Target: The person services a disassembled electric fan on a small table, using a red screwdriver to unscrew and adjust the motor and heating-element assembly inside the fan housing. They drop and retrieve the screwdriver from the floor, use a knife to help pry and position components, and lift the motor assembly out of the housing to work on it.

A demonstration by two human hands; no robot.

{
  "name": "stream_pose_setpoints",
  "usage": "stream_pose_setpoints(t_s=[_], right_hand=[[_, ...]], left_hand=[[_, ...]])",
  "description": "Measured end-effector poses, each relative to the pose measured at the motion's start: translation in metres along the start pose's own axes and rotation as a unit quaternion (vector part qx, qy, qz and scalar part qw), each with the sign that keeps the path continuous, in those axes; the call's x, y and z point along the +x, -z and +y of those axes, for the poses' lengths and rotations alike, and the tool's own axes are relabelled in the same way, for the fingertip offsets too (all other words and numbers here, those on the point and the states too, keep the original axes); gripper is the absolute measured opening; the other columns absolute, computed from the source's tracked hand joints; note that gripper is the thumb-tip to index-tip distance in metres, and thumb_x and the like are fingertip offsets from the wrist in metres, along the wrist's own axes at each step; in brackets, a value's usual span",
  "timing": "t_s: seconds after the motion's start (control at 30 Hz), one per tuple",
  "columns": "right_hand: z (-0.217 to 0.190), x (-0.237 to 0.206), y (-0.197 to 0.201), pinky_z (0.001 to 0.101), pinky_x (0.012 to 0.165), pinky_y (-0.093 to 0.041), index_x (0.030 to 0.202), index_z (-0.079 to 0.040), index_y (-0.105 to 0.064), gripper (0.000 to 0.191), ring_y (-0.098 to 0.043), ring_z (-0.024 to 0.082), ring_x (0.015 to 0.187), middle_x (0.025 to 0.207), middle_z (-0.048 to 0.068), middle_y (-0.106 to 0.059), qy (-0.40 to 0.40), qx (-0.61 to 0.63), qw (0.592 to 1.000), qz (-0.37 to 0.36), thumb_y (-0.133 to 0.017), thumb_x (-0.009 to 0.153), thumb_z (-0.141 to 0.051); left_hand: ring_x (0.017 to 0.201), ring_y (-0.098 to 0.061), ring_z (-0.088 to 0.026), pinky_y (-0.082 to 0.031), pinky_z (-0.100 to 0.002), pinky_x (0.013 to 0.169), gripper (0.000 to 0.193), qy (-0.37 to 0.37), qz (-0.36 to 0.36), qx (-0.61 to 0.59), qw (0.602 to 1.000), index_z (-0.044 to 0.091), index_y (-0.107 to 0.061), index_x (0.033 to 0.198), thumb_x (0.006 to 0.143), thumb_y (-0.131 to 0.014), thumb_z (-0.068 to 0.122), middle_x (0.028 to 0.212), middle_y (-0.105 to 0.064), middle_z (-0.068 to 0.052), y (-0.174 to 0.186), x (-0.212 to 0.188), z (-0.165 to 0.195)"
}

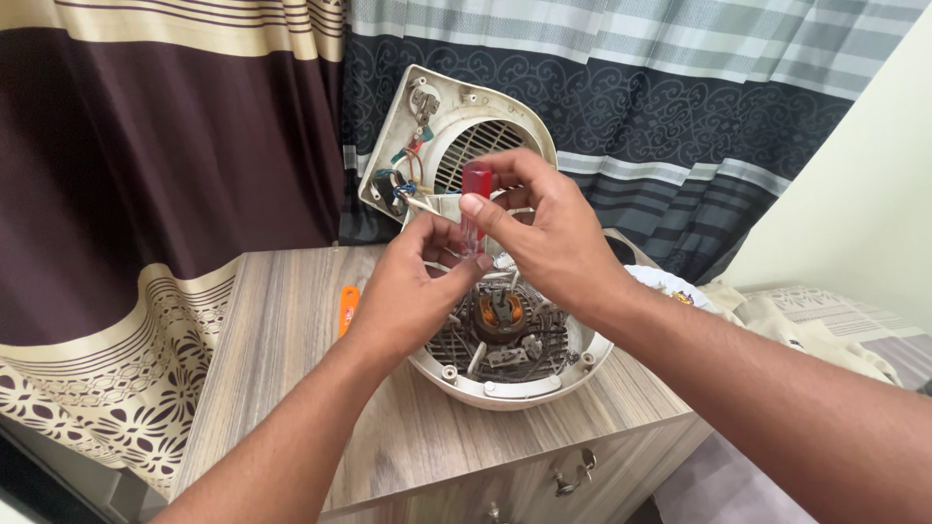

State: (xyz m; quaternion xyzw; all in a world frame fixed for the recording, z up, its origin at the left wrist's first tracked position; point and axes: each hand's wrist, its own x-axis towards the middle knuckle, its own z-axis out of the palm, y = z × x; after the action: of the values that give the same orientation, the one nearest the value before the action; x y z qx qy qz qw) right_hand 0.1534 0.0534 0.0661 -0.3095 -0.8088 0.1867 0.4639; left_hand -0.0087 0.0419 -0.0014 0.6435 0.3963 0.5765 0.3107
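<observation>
A round cream appliance housing lies opened on a wooden cabinet top, showing a grille, an orange-wound motor and wires. Its cover, with a vent and coloured wires, stands tilted up behind. My right hand grips the red handle of a screwdriver, held upright over the motor. My left hand is closed around the screwdriver's lower shaft, just above the housing. The tip is hidden behind my fingers.
An orange-handled tool lies on the cabinet top left of my left hand. Patterned curtains hang behind. A white plate edge and a cloth-covered surface sit to the right. Cabinet drawer handles show below the front edge.
</observation>
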Motion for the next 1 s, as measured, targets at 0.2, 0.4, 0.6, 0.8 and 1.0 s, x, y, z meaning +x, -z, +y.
stream_pose_setpoints(t_s=[0.2,0.4,0.6,0.8,1.0], right_hand=[[-0.005,0.003,0.000,0.0273,0.075,-0.057,0.123,-0.004,-0.070,0.033,-0.064,0.011,0.087,0.104,0.005,-0.073,-0.035,-0.014,0.999,-0.002,-0.071,0.096,-0.022],[-0.005,0.001,0.000,0.0284,0.091,-0.053,0.135,-0.007,-0.057,0.034,-0.064,0.011,0.106,0.122,0.005,-0.069,-0.009,0.024,1.000,0.000,-0.059,0.102,-0.015],[-0.003,0.003,0.005,0.0290,0.096,-0.052,0.139,-0.006,-0.055,0.037,-0.064,0.013,0.112,0.124,0.008,-0.070,0.022,0.088,0.995,-0.034,-0.061,0.105,-0.019],[-0.004,0.006,0.006,0.0298,0.072,-0.058,0.123,-0.005,-0.065,0.045,-0.067,0.013,0.089,0.110,0.007,-0.069,-0.020,-0.053,0.998,-0.005,-0.077,0.089,-0.032],[-0.001,0.006,0.004,0.0301,0.080,-0.058,0.120,-0.005,-0.070,0.036,-0.068,0.013,0.092,0.105,0.007,-0.075,-0.052,-0.070,0.996,0.003,-0.075,0.094,-0.030]], left_hand=[[0.089,-0.064,-0.011,-0.054,-0.030,0.077,0.035,-0.013,-0.005,0.004,1.000,0.005,-0.063,0.112,0.088,-0.074,0.029,0.097,-0.069,-0.003,0.000,0.001,0.000],[0.089,-0.066,-0.011,-0.054,-0.029,0.080,0.032,-0.013,-0.017,-0.023,0.999,0.002,-0.070,0.118,0.091,-0.064,0.019,0.095,-0.072,-0.003,0.003,0.002,-0.007],[0.089,-0.065,-0.012,-0.054,-0.030,0.079,0.028,-0.030,0.004,-0.013,0.999,0.003,-0.066,0.108,0.088,-0.073,0.022,0.095,-0.071,-0.003,0.003,0.001,-0.005],[0.090,-0.065,-0.012,-0.055,-0.031,0.076,0.036,0.015,0.018,0.037,0.999,0.004,-0.062,0.105,0.084,-0.079,0.028,0.098,-0.068,-0.003,0.000,0.000,0.003],[0.093,-0.065,-0.011,-0.055,-0.031,0.078,0.039,-0.002,-0.015,0.020,1.000,0.005,-0.065,0.115,0.088,-0.073,0.033,0.102,-0.069,-0.002,0.001,0.000,0.002]])
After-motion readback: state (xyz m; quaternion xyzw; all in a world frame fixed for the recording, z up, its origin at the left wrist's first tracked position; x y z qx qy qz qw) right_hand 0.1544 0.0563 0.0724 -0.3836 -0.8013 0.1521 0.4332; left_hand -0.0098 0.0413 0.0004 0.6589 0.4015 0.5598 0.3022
